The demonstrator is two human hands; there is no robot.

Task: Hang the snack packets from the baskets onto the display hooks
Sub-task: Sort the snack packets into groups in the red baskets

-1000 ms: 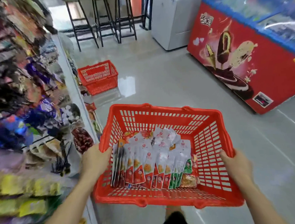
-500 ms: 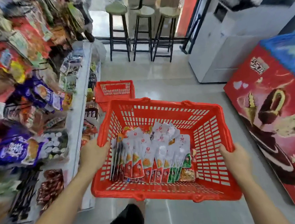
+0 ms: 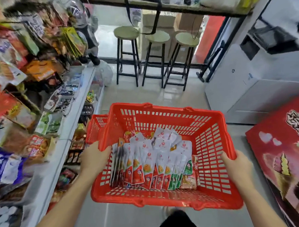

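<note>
I carry a red plastic basket [image 3: 213, 141] in front of me at waist height. My left hand [image 3: 94, 158] grips its left rim and my right hand [image 3: 236, 166] grips its right rim. Inside lie several snack packets [image 3: 151, 163], white at the top with red or green bottoms, fanned across the basket floor. A second red basket [image 3: 97, 126] stands on the floor, mostly hidden behind the carried one. The display rack [image 3: 23, 70] along the left is crowded with hanging snack bags; its hooks are hidden by the bags.
A white shelf ledge [image 3: 71, 116] runs below the rack. Three bar stools [image 3: 158, 58] stand ahead under a counter. A white chest freezer [image 3: 257, 91] and a red ice-cream freezer [image 3: 284, 152] line the right side. Grey floor lies between.
I have walked forward along the aisle with the basket. The floor basket is now right behind the carried one, and the stools are much closer. Both hands keep their grip.
</note>
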